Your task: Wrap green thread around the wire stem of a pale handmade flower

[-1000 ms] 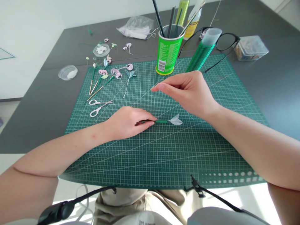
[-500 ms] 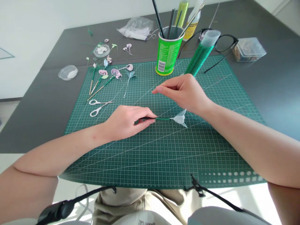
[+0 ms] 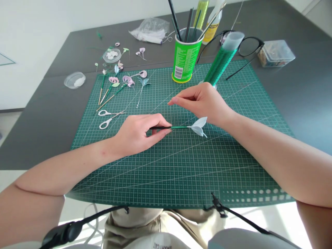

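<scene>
My left hand (image 3: pixel 142 135) pinches a dark stick wrapped in green, the stem of a pale blue flower (image 3: pixel 198 127). The flower lies sideways, its petals spread toward the right, under my right wrist. Above and to its right, my right hand (image 3: pixel 203 102) is closed, thumb and index finger pressed together; anything between them is too thin to make out. Just behind the right hand stands a tube wound with green thread (image 3: pixel 221 64), tilted to the right. Both hands are over a green cutting mat (image 3: pixel 160 173).
White-handled scissors (image 3: pixel 106 119) lie left of my left hand. Behind them are several small flowers on sticks (image 3: pixel 114 81) and a blue leafy sprig (image 3: pixel 144 83). A green cup (image 3: pixel 184 58) holds sticks. Black eyeglasses (image 3: pixel 249 48) and a clear box (image 3: pixel 277 53) are at the back right.
The flower and its stem have turned in my left fingers, so the petals face differently. My left fingertips are slightly higher. My right hand stays almost in place.
</scene>
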`<state>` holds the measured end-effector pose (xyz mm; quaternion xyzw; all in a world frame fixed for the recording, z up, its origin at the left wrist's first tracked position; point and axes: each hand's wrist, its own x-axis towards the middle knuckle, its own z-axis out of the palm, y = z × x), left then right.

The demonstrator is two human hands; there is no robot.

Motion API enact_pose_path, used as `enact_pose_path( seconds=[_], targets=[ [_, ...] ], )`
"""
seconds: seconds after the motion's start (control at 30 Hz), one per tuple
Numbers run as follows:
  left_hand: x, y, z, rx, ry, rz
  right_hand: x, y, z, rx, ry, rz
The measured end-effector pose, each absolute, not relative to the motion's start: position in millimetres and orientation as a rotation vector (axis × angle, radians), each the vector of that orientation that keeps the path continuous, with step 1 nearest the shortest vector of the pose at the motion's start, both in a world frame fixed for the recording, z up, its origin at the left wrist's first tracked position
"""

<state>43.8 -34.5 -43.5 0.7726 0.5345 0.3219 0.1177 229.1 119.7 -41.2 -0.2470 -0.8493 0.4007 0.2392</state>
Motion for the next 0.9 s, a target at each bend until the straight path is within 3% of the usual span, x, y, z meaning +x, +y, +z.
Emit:
enact_pose_path(
  seconds=[0.5,0.9],
  targets=[
    [48,-35,-38,1.868,1.864,1.162,230,122,-49,-0.711,-2.447,1.072],
    [40,-23,-43,1.75,1.83,1.153,234,119,-48,-0.109,-2.665,1.242]
  ],
)
